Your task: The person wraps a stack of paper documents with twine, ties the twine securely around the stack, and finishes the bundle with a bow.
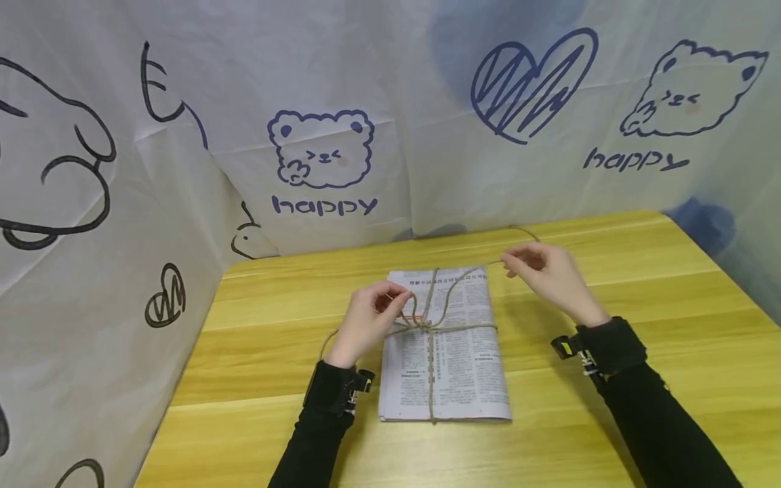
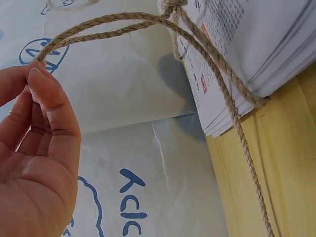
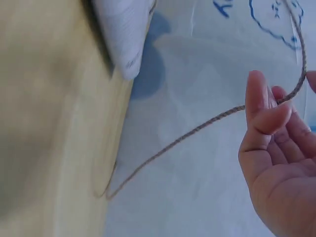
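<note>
A stack of folded newspapers (image 1: pixel 466 379) lies on the table, bound lengthwise and across with brown twine (image 1: pixel 466 328) that crosses near the middle. My left hand (image 1: pixel 365 322) pinches a doubled loop of twine (image 2: pixel 108 19) between thumb and fingertips, just left of the crossing. From there a loose strand runs down past the left wrist. Beyond the stack's top right corner, my right hand (image 1: pixel 552 278) pinches another strand, which rises from the knot. In the right wrist view this twine (image 3: pixel 170 146) passes through the fingers, its tail trailing down to the table edge.
The yellow wood-grain table (image 1: pixel 256 407) meets a white cloth backdrop (image 1: pixel 421 163) printed with bears and hearts at the back and sides. Small cameras are strapped to both black-sleeved wrists. A twine tail (image 1: pixel 526 233) lies by the back edge.
</note>
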### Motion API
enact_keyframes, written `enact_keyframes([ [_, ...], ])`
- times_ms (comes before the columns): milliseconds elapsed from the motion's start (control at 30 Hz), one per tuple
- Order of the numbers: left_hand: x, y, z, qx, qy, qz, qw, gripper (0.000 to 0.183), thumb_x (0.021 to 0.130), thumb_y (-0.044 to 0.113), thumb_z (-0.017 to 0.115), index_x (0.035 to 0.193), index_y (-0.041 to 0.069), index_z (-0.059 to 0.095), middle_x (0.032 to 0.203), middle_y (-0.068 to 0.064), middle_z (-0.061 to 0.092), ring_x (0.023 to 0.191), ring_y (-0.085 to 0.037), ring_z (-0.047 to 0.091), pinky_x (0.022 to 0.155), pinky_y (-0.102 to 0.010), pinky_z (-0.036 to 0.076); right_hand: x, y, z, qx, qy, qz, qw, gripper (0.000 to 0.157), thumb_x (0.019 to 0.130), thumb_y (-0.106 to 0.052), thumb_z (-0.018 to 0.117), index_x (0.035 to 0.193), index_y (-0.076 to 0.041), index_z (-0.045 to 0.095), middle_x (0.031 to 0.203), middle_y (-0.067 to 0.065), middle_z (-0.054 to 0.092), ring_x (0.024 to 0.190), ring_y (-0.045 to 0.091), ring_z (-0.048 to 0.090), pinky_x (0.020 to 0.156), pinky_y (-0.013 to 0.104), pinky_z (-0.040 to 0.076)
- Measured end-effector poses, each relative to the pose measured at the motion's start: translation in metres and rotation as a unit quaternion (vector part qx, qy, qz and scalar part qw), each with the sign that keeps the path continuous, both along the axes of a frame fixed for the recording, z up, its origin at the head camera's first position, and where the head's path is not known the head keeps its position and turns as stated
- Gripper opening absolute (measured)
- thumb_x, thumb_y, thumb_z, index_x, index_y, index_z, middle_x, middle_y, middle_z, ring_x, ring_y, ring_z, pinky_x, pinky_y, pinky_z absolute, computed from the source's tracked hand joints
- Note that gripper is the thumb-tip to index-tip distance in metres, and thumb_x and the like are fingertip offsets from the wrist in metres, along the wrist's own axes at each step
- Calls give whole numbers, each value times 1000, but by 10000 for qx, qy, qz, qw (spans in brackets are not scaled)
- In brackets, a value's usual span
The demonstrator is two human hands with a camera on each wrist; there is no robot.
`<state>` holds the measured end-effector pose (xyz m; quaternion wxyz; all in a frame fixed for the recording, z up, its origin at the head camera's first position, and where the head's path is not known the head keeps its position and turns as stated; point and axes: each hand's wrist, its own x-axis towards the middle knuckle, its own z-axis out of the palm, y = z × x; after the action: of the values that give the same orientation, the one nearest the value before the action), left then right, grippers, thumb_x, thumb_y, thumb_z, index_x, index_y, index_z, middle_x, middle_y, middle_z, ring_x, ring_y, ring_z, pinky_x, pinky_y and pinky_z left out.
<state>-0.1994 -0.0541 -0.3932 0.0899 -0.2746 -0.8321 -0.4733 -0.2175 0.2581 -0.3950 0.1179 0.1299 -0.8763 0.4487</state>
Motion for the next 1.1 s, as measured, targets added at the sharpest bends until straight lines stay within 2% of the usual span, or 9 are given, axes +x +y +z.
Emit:
enact_keyframes([
  [100,3,0,6,63,-32,-30,10000,10,92,3,59,96,0,68,83,-8,65,67,-21,59,62,-32,51,-13,-18,8,-142,-19,59,9999,35,94,-40,56,103,-9,68,87,7,69,75,17,64,72,36,48],
  [200,-4,-3,-4,-23,-117,15,9999,11,93,8,59,96,4,69,83,-5,65,67,-19,59,63,-31,51,-25,-35,15,-240,-14,310,9992,33,96,-36,55,101,-6,67,87,9,67,75,20,63,73,38,49],
  [333,-16,-11,-18,-146,-257,52,9995,14,94,17,59,98,9,70,84,2,65,69,-11,58,64,-28,51,-37,-58,25,-290,-31,912,9954,19,97,-20,56,105,-3,62,91,10,65,76,22,62,70,38,50],
  [533,-19,-18,-20,-180,-376,-40,9991,19,95,24,59,99,9,70,83,3,65,67,-12,59,62,-30,50,-45,-87,40,-1098,142,1862,9763,24,97,-13,54,116,0,54,97,11,66,78,21,61,69,36,50],
  [667,-18,-20,-19,-122,-514,-140,9985,18,94,23,60,102,10,71,84,1,66,68,-21,62,61,-32,50,-51,-93,38,-1655,25,1935,9670,24,97,-14,55,114,3,55,101,15,66,82,24,61,72,32,51],
  [733,-17,-20,-20,-83,-601,-191,9980,18,94,22,61,103,10,71,84,0,67,69,-25,62,61,-33,50,-55,-92,28,-1358,-187,1761,9748,22,97,-14,55,112,2,58,100,15,66,82,25,62,72,33,51],
  [800,-16,-20,-19,-88,-656,-224,9976,18,93,22,61,103,10,71,84,0,67,69,-27,62,60,-32,50,-58,-89,14,-615,-411,1588,9845,20,96,-14,56,110,0,61,100,13,67,84,24,62,72,35,50],
  [933,-17,-19,-21,-186,-651,-209,9975,18,93,23,61,102,11,71,82,3,66,69,-24,63,60,-29,50,-60,-80,-13,735,-652,1453,9845,20,94,-13,58,108,0,64,102,13,66,89,25,62,78,40,50],
  [1100,-19,-18,-23,-269,-351,-29,9990,17,95,23,59,101,12,71,84,4,66,68,-14,60,62,-29,50,-55,-70,-22,616,-717,1266,9874,18,95,-10,56,107,-1,65,104,16,65,91,27,60,80,44,49],
])
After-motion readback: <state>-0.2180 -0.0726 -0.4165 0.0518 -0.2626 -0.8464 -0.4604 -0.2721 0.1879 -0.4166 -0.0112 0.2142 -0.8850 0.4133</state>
